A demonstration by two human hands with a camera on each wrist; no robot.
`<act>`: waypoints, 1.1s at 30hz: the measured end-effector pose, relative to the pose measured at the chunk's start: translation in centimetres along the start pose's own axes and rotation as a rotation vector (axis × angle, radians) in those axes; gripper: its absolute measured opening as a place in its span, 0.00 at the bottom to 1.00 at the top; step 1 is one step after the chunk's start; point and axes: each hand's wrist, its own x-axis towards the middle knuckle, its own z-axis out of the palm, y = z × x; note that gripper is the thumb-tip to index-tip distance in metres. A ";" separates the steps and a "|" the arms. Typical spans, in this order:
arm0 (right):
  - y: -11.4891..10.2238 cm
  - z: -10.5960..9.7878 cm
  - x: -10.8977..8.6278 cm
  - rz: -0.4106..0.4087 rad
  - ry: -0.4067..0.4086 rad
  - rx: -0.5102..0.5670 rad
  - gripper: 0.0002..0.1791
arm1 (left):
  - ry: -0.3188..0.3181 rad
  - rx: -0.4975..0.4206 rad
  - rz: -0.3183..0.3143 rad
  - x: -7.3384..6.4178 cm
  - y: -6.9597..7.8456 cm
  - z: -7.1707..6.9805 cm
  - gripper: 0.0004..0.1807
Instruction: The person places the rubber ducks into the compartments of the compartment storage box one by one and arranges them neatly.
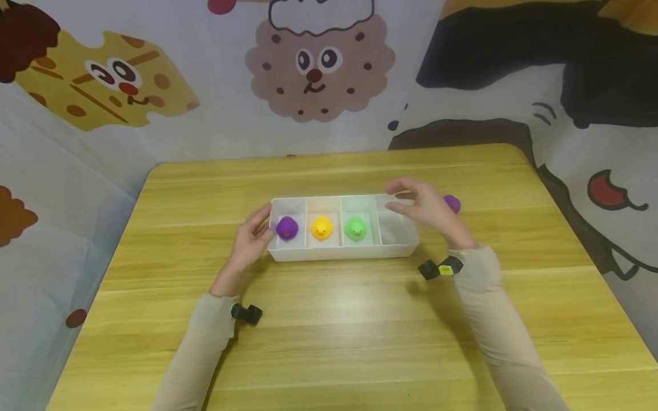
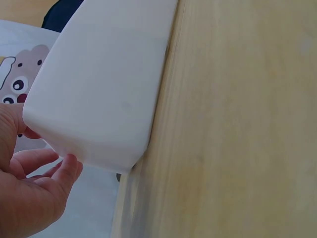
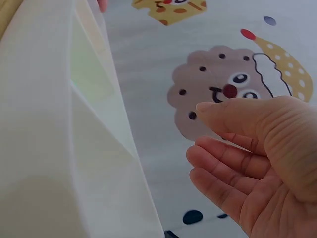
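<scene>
A white divided box [image 1: 344, 252] lies on the table with a purple toy duck [image 1: 287, 228], a yellow toy duck [image 1: 322, 228] and a green toy duck [image 1: 356, 228] in separate compartments. My left hand [image 1: 252, 240] grips the box's left end; in the left wrist view, curled fingers [image 2: 69, 168] meet the end wall at the rim. Over the rightmost compartment, which holds no duck, hovers my right hand [image 1: 424, 205]. Its thumb and fingers are apart and loosely bent, with nothing between them in the right wrist view.
A second purple toy [image 1: 452, 203] sits on the wooden table [image 1: 349, 331] just beyond the right hand, partly covered by it. Behind the table hangs a cloth [image 1: 216, 63] printed with cartoon food. Each wrist carries a small black camera [image 1: 248, 314].
</scene>
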 end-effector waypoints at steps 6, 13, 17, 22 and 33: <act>0.4 -1.1 -0.7 0.049 0.039 0.010 0.18 | -0.004 0.006 0.013 -0.5 0.7 0.1 0.28; 1.5 -2.3 -1.4 0.019 0.119 0.001 0.17 | 0.003 0.016 0.028 -0.2 -0.4 0.0 0.29; 1.7 -3.1 -1.9 0.050 0.147 0.009 0.17 | 0.003 0.020 0.026 -0.2 -0.3 0.0 0.29; 1.7 -4.1 -2.8 0.158 0.174 0.037 0.18 | 0.003 0.010 0.022 -0.2 -0.2 0.0 0.30; 3.6 -5.6 -4.3 0.158 0.275 0.103 0.15 | 0.013 -0.008 0.022 -0.2 -0.1 0.2 0.29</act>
